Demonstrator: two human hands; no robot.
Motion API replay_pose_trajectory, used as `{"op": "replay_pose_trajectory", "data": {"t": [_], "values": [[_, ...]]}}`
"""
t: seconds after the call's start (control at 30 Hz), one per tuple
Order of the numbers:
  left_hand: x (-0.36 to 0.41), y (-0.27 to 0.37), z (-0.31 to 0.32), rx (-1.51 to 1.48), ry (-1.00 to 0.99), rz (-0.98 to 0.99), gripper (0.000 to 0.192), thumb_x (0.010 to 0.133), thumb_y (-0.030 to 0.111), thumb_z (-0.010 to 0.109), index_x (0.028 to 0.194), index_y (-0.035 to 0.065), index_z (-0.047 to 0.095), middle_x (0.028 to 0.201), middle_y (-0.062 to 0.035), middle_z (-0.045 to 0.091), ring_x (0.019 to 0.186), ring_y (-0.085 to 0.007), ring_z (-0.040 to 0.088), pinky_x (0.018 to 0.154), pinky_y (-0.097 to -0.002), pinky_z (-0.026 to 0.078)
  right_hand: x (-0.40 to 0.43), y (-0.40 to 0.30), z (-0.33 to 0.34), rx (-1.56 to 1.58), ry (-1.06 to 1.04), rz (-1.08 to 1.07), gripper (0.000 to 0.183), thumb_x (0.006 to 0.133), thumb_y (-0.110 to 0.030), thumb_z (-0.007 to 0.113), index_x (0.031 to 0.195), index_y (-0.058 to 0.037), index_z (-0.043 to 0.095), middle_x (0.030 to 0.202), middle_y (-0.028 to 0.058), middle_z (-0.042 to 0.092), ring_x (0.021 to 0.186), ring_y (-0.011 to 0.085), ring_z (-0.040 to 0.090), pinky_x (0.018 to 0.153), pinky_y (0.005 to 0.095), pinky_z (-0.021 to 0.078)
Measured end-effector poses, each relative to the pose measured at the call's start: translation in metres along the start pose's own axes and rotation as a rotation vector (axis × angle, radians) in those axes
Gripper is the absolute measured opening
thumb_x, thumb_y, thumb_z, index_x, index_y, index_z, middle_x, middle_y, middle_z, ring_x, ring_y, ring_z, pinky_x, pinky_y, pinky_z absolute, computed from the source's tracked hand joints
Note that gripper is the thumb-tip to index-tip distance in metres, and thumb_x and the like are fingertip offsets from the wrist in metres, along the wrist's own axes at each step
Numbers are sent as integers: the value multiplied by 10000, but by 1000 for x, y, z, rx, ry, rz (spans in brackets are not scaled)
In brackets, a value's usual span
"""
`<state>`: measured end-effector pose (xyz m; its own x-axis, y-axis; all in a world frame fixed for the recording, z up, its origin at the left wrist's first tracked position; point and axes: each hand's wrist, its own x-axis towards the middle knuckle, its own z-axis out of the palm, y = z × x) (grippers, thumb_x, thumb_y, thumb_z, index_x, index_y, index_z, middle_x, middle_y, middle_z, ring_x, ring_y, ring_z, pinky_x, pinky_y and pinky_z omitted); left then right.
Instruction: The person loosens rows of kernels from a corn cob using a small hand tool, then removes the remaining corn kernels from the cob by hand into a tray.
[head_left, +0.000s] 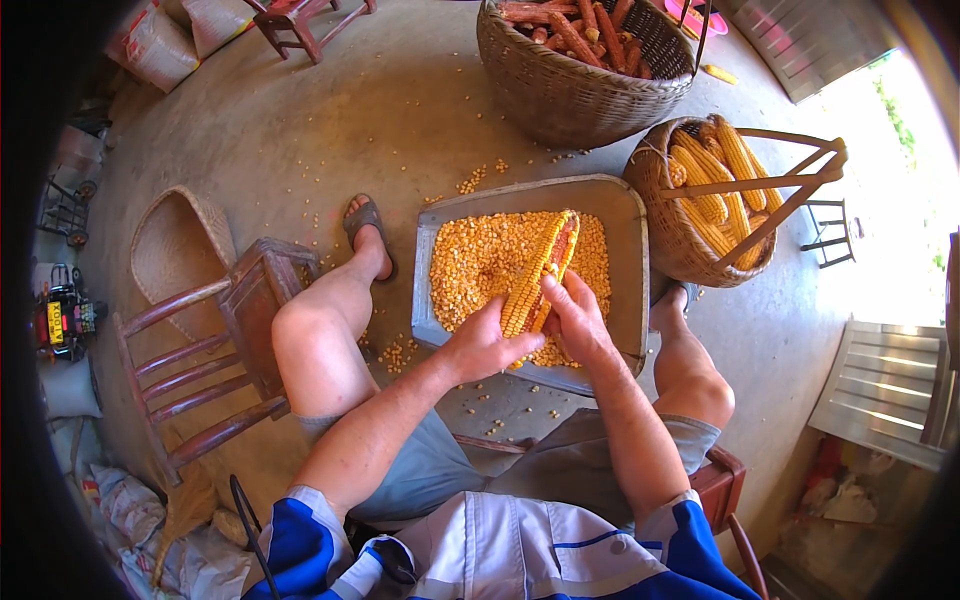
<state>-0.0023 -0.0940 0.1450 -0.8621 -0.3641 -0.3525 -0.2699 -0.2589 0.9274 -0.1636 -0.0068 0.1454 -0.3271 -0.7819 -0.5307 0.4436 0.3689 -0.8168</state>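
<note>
A partly shelled ear of corn (531, 294) tilts over a grey tub (624, 247), with a strip of bare reddish cob along its right side. My left hand (480, 339) grips the ear's lower end from the left. On the other side, my right hand (579, 319) has its thumb against the kernels at the edge of the bare strip; its fingers pass behind the ear and are partly hidden. Loose yellow corn kernels (480, 255) cover much of the tub's bottom. The tub stands on the floor between my legs.
Right of the tub, a handled wicker basket (651, 176) holds unshelled ears. A larger woven basket (577, 101) of bare red cobs stands beyond it. At left are a wooden chair (247, 330) and a tipped woven scoop basket (176, 240). Kernels lie scattered on the concrete floor (375, 112).
</note>
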Motion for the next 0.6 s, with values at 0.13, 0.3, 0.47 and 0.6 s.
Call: {"op": "replay_pose_trajectory", "data": {"t": [0.13, 0.3, 0.47, 0.6], "values": [[-9, -3, 11, 341, 170, 12, 908, 809, 168, 771, 1488, -38, 204, 1355, -219, 495, 1259, -267, 528, 1069, -377, 426, 7, 12, 5, -119, 25, -112, 523, 899, -354, 723, 1214, 13, 524, 1029, 96, 646, 904, 150, 630, 761, 311, 528], [-6, 1, 4, 192, 81, 56, 1000, 822, 135, 745, 1538, -33, 68, 1422, -218, 441, 1313, -270, 485, 1086, -360, 412, 8, 20, 5, 38, 18, -114, 458, 926, -308, 672, 1222, 10, 527, 1030, 88, 646, 910, 138, 628, 750, 317, 531], [-3, -10, 1, -45, 12, 150, 1002, 835, 102, 725, 1549, -27, 34, 1463, -182, 403, 1319, -247, 476, 1085, -348, 414, 4, 18, -1, 114, -46, -40, 427, 946, -280, 623, 1242, 8, 516, 1068, 90, 637, 917, 154, 634, 762, 328, 540], [0, -2, 4, -68, -6, 100, 996, 829, 58, 721, 1550, -15, 38, 1466, -167, 389, 1328, -233, 459, 1074, -350, 428, 2, 19, 6, 144, -11, -61, 460, 944, -304, 630, 1254, 8, 497, 1095, 109, 624, 933, 170, 643, 781, 340, 553]]}}
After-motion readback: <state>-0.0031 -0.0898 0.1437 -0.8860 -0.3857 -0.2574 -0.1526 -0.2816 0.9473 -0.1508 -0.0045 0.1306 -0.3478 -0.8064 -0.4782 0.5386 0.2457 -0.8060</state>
